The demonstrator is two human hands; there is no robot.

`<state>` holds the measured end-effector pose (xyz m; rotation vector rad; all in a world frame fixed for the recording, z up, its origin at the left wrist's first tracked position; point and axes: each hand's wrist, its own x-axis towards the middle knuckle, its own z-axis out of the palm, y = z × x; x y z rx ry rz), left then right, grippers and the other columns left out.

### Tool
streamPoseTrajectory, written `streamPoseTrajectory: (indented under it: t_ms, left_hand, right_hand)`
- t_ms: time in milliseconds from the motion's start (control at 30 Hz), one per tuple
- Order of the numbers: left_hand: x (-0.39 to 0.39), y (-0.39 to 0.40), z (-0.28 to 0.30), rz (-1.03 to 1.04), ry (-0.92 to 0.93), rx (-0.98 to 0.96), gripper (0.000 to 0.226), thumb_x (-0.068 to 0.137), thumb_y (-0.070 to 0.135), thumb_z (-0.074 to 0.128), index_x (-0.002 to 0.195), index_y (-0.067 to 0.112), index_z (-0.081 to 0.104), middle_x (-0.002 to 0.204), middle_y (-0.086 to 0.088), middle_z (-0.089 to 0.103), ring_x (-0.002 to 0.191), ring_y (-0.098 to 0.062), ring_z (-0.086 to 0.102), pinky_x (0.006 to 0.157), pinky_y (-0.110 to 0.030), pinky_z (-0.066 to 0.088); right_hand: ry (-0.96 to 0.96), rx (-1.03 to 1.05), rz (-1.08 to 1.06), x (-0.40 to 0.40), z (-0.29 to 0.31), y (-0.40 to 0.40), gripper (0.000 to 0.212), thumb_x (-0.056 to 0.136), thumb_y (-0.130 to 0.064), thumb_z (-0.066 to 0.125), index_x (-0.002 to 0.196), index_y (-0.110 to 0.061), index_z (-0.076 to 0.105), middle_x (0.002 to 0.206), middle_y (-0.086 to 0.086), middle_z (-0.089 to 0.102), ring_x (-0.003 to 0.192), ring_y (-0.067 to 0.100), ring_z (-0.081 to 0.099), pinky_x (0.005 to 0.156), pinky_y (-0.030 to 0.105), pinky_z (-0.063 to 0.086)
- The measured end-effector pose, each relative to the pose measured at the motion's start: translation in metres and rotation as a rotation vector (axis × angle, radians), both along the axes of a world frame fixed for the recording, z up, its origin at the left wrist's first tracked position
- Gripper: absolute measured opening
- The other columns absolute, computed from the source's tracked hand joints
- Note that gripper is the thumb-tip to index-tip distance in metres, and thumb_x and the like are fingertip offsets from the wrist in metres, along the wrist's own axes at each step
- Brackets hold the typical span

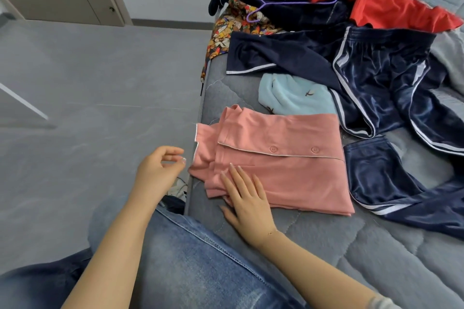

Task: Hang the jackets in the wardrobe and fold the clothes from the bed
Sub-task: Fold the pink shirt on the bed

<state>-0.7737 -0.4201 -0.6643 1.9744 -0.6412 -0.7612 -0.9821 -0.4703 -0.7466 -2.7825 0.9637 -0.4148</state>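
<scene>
My right hand (244,192): flat and open, pressing on the folded pink shirt (278,160).
My left hand (158,168): loose, holding nothing, off the bed (351,246).

single head-worn wide-angle view, looking forward and steeply down, sitting close over the wearer's blue denim lap (190,258), facing the near edge of the grey quilted bed (339,258), grey tiled floor (88,83) filling the left
</scene>
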Motion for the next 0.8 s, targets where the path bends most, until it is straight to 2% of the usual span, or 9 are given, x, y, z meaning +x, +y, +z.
streamPoseTrajectory:
  t_ms: [133, 233, 300, 367, 467, 600, 667, 733, 800]
  left_hand:
    - [0.009, 0.016, -0.009, 0.061, 0.044, -0.018, 0.023, 0.091, 0.005, 0.060, 0.089, 0.027, 0.064, 0.093, 0.000, 0.070, 0.075, -0.011, 0.065, 0.078, -0.032, 0.051]
    - [0.013, 0.021, -0.014, 0.081, 0.062, -0.022, 0.026, 0.091, 0.000, 0.057, 0.089, 0.025, 0.064, 0.094, -0.001, 0.071, 0.076, -0.012, 0.065, 0.079, -0.032, 0.051]
    - [0.017, 0.021, -0.020, 0.034, 0.062, 0.010, 0.032, 0.088, -0.007, 0.055, 0.096, 0.024, 0.062, 0.099, -0.002, 0.070, 0.083, -0.015, 0.064, 0.076, -0.026, 0.048]
    - [0.017, 0.017, -0.026, -0.129, 0.063, 0.085, 0.048, 0.084, -0.012, 0.060, 0.117, 0.022, 0.055, 0.108, -0.001, 0.064, 0.098, -0.018, 0.060, 0.080, -0.022, 0.045]
    - [0.008, 0.000, -0.036, -0.398, 0.088, 0.226, 0.078, 0.077, -0.007, 0.074, 0.143, 0.014, 0.038, 0.128, -0.003, 0.052, 0.120, -0.017, 0.048, 0.098, -0.029, 0.042]
    - [-0.009, -0.040, -0.037, -0.479, -0.039, 0.176, 0.076, 0.075, 0.009, 0.083, 0.140, 0.009, 0.043, 0.138, -0.007, 0.049, 0.130, -0.023, 0.046, 0.109, -0.041, 0.039]
    - [-0.018, -0.060, -0.029, -0.488, 0.002, 0.039, 0.067, 0.075, 0.003, 0.081, 0.133, 0.011, 0.048, 0.128, -0.006, 0.059, 0.121, -0.021, 0.056, 0.100, -0.031, 0.049]
    - [-0.028, -0.075, -0.019, -0.541, 0.072, -0.087, 0.064, 0.079, 0.002, 0.078, 0.133, 0.016, 0.046, 0.123, 0.001, 0.059, 0.109, -0.003, 0.060, 0.091, -0.014, 0.048]
    - [-0.041, -0.081, -0.002, -0.594, 0.105, -0.126, 0.051, 0.079, 0.022, 0.073, 0.124, 0.028, 0.050, 0.117, 0.014, 0.062, 0.099, 0.011, 0.057, 0.089, -0.010, 0.047]
  right_hand:
    - [-0.120, -0.011, -0.103, 0.016, -0.004, -0.008, 0.068, 0.070, -0.019, 0.082, 0.134, -0.015, 0.060, 0.139, 0.002, 0.058, 0.120, 0.025, 0.060, 0.093, 0.038, 0.051]
    - [-0.325, 0.017, -0.075, 0.014, -0.003, -0.018, 0.045, 0.079, -0.010, 0.072, 0.124, -0.013, 0.067, 0.125, 0.000, 0.066, 0.107, 0.023, 0.060, 0.085, 0.033, 0.046]
    - [-0.487, 0.183, -0.096, 0.006, 0.006, -0.026, 0.025, 0.086, -0.012, 0.063, 0.110, -0.016, 0.070, 0.106, -0.006, 0.070, 0.093, 0.019, 0.061, 0.078, 0.029, 0.042]
    - [-0.648, 0.467, -0.174, -0.005, 0.023, -0.032, 0.019, 0.086, -0.014, 0.062, 0.101, -0.025, 0.067, 0.089, -0.020, 0.066, 0.083, 0.003, 0.059, 0.074, 0.024, 0.042]
    - [-0.850, 0.829, -0.183, -0.017, 0.055, -0.039, 0.029, 0.088, -0.009, 0.059, 0.110, -0.028, 0.066, 0.099, -0.025, 0.070, 0.093, -0.010, 0.059, 0.081, 0.013, 0.045]
    - [-1.045, 1.045, -0.219, -0.038, 0.088, -0.040, 0.028, 0.092, -0.004, 0.061, 0.097, -0.029, 0.073, 0.088, -0.019, 0.069, 0.085, -0.006, 0.061, 0.078, 0.011, 0.048]
    - [-1.095, 1.109, -0.250, -0.052, 0.098, -0.036, 0.023, 0.087, -0.016, 0.063, 0.085, -0.035, 0.075, 0.080, -0.018, 0.068, 0.078, -0.004, 0.061, 0.072, 0.010, 0.049]
    - [-1.185, 1.203, -0.300, -0.070, 0.103, -0.033, 0.019, 0.082, -0.024, 0.064, 0.093, -0.032, 0.077, 0.096, -0.007, 0.074, 0.091, 0.006, 0.068, 0.078, 0.015, 0.052]
    - [-1.280, 1.312, -0.339, -0.089, 0.104, -0.032, 0.025, 0.083, -0.025, 0.062, 0.105, -0.026, 0.076, 0.115, 0.005, 0.072, 0.109, 0.017, 0.067, 0.085, 0.021, 0.053]
